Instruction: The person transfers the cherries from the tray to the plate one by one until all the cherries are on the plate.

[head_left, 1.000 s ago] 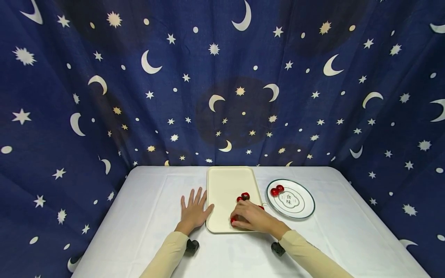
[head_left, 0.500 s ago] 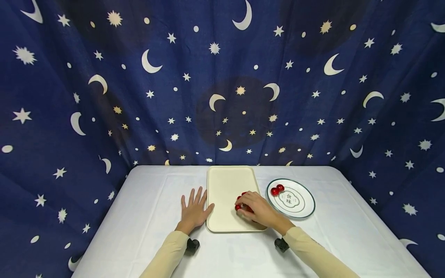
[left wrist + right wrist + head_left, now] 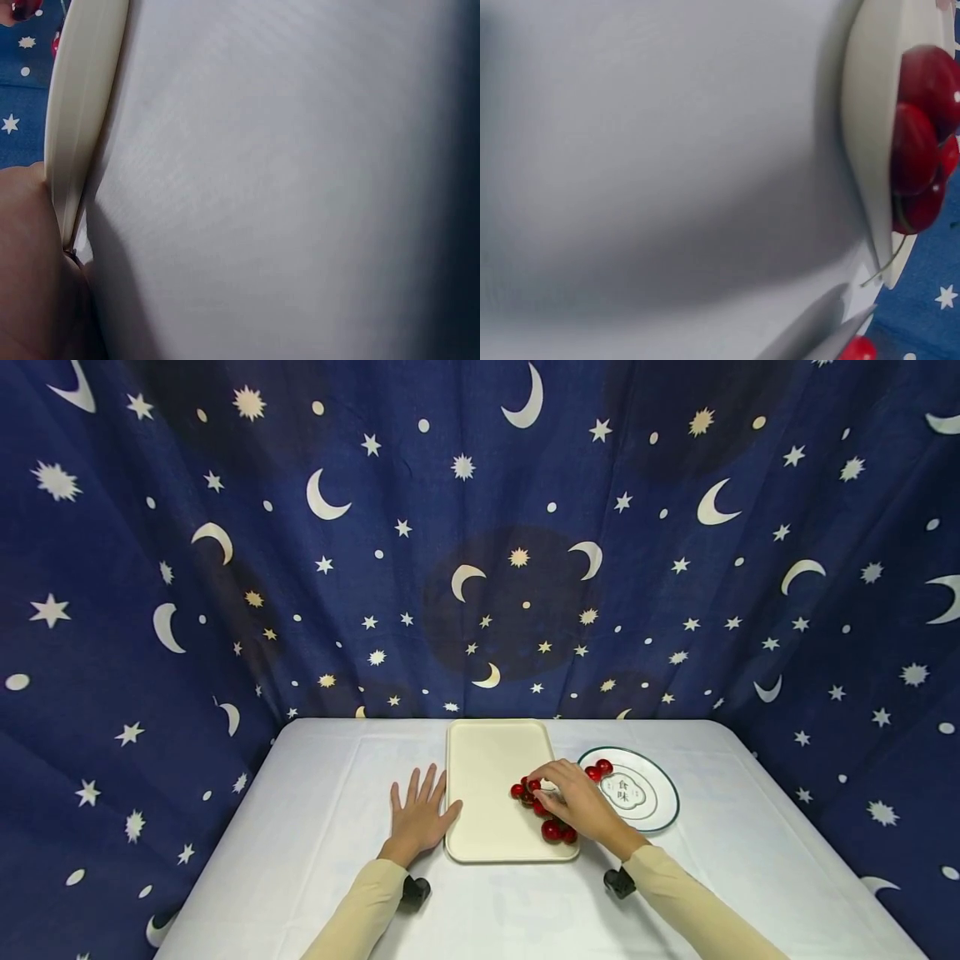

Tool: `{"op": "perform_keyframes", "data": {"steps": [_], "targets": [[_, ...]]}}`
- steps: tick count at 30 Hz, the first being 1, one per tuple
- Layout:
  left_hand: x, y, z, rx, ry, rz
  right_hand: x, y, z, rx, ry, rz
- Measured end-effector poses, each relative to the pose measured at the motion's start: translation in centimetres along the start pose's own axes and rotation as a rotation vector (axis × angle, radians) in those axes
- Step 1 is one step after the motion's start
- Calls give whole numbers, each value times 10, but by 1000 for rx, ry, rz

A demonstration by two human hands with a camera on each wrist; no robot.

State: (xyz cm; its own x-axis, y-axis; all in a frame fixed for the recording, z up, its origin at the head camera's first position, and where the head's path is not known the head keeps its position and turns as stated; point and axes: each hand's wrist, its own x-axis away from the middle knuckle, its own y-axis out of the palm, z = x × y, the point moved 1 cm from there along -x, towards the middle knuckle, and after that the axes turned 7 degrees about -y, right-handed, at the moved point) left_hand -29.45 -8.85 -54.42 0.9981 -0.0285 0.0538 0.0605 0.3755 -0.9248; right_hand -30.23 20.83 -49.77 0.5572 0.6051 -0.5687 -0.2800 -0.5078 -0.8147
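Glossy red cherries [image 3: 551,832] lie along the right side of a cream rectangular tray [image 3: 480,760] in the head view. My right hand [image 3: 581,802] reaches over them from the right, thumb and fingertips pinching a cherry [image 3: 534,785] at the cluster's upper end. In the right wrist view, several cherries [image 3: 915,150], one with a stem, sit behind the tray's rim. My left hand [image 3: 417,818] lies spread on the table, its thumb against the tray's left edge. The left wrist view shows only part of that hand beside the tray wall [image 3: 86,105].
A white plate [image 3: 660,802] with a green rim and printed characters stands right of the tray, two cherries [image 3: 598,769] on it. My right hand overlaps its left edge in the head view. White cloth [image 3: 337,793] covers the table; a dark blue star-patterned curtain [image 3: 375,593] hangs behind.
My right hand has moved from the tray's front up and right to the cluster's far end. The cherry at the front left has gone from there; more cherries show at the right. My left hand stays put.
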Motion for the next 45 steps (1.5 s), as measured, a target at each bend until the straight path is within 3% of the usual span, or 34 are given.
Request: {"op": "perform_keyframes", "data": {"steps": [6,14,25,33,45], "targets": [[0,3,-1,6,4,1,8,3,9,60,25,101],[-1,0,0,-15,1,9,19,-1,27,112,158,189],[0,1,0,9,1,0,35,-9,39,198,322,125],[2,-2,2,-3,3,11,43,-9,45,223,314,148],[-3,3,-1,1,-1,1,49,-9,50,267,344,106]]}}
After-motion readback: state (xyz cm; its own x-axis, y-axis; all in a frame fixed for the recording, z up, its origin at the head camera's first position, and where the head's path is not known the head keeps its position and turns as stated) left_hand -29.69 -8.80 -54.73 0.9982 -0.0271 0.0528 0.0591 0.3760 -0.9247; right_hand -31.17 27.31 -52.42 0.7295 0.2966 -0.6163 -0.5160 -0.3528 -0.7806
